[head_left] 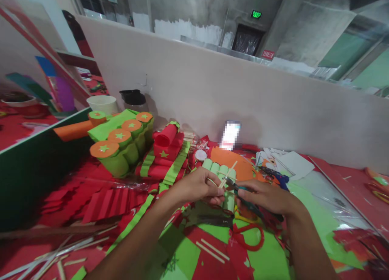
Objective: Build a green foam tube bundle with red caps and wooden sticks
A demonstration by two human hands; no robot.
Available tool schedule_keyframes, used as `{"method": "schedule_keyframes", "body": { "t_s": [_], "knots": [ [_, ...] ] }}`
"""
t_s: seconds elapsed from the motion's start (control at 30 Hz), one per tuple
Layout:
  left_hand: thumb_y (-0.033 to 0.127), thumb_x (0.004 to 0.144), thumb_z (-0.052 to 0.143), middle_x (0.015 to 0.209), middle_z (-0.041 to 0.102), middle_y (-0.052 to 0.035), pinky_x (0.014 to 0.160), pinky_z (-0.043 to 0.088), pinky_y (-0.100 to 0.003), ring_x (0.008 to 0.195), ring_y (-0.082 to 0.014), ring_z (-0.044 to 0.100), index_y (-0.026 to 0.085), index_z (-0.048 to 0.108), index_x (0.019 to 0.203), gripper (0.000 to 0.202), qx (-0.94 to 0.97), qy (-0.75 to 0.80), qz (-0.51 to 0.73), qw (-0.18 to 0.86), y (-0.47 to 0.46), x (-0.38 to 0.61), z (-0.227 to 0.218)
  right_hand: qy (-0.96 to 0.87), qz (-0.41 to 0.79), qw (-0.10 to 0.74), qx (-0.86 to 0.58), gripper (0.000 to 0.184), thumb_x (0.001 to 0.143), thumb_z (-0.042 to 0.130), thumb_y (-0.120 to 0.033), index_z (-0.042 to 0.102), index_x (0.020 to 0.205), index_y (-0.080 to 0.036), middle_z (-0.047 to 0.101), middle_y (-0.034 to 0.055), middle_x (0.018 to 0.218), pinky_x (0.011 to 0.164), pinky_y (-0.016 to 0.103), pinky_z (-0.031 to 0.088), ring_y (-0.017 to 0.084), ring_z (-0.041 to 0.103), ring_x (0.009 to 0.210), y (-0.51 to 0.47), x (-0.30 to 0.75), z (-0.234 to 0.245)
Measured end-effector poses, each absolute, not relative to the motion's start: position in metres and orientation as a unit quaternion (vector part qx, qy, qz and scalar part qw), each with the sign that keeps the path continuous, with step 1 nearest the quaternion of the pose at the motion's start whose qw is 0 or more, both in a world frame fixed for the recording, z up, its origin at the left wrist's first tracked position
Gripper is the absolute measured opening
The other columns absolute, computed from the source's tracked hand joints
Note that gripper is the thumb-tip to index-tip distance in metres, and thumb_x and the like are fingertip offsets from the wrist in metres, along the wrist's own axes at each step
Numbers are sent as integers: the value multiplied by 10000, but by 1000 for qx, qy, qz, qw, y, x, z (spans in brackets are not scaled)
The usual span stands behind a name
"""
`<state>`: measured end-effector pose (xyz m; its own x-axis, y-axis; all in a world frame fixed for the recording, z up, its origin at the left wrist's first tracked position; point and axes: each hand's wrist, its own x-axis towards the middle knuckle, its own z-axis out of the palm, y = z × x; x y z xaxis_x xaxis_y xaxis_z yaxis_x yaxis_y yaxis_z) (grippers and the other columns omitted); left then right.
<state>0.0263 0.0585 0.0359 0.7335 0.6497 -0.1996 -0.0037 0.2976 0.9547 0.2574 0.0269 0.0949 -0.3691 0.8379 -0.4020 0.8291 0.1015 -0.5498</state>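
Note:
My left hand (202,185) pinches a few thin wooden sticks (232,167) that cross each other near its fingertips. In my right hand (264,195) is a pair of pliers (233,185) with dark handles, its metal jaws at the sticks. Whether the jaws are closed on the wood I cannot tell. Behind and under both hands lies a row of pale green paper rolls (215,166). Below, two loose sticks (212,251) rest on red and green paper. Scissors with red handles (251,236) lie just under my right hand, partly covered.
To the left stand a green and orange paper model (121,144) and a red paper tank-like model (165,150). A lit phone (230,135) leans on the white partition (194,85). Red strips (106,205) and stick scraps (60,259) lie at left; orange sheets (226,156) lie behind.

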Motion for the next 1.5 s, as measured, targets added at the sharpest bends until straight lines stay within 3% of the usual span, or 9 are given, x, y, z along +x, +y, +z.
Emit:
{"method": "schedule_keyframes", "body": {
  "t_s": [0.17, 0.57, 0.8, 1.0, 1.23, 1.5],
  "knots": [
    [370, 675, 731, 709, 692, -69, 605, 480, -233, 571, -109, 597, 107, 668, 758, 283, 553, 296, 215, 749, 58, 26, 38, -744, 371, 12, -555, 509, 859, 406, -624, 637, 1152, -276, 632, 40, 1195, 915, 379, 455, 269, 558, 1108, 27, 257, 93],
    [358, 667, 725, 668, 687, -56, 607, 489, -247, 564, -120, 603, 115, 648, 721, 261, 557, 311, 222, 738, 56, 29, 41, -757, 323, -1, -567, 587, 825, 448, -648, 547, 1272, -280, 540, 61, 1324, 999, 430, 380, 289, 493, 1196, 27, 257, 91],
    [408, 704, 663, 644, 683, -46, 479, 403, -195, 564, -142, 620, 136, 628, 728, 275, 626, 360, 209, 660, 56, 26, 41, -764, 300, 2, -571, 589, 833, 433, -644, 546, 1272, -268, 562, 68, 1299, 961, 420, 408, 290, 529, 1153, 25, 250, 93],
    [440, 721, 626, 701, 693, -63, 487, 387, -196, 640, -166, 644, 136, 625, 771, 308, 646, 358, 201, 643, 58, 27, 33, -799, 281, 0, -532, 527, 876, 391, -605, 572, 1230, -258, 600, 70, 1249, 922, 403, 431, 278, 555, 1116, 23, 245, 98],
    [275, 688, 590, 755, 703, -52, 472, 380, -199, 595, -152, 611, 168, 638, 793, 158, 691, 372, 129, 606, 60, 7, 44, -794, 220, 104, -557, 485, 906, 392, -530, 489, 1296, -259, 523, 68, 1336, 1011, 453, 362, 288, 472, 1216, 31, 253, 92],
    [161, 549, 615, 425, 596, -14, 411, 310, -226, 371, -139, 487, 203, 673, 515, 79, 758, 418, -15, 500, 50, -9, 43, -782, 174, 195, -566, 493, 923, 347, -505, 427, 1342, -257, 475, 77, 1374, 1027, 486, 338, 302, 405, 1272, 33, 247, 84]
  ]
}}
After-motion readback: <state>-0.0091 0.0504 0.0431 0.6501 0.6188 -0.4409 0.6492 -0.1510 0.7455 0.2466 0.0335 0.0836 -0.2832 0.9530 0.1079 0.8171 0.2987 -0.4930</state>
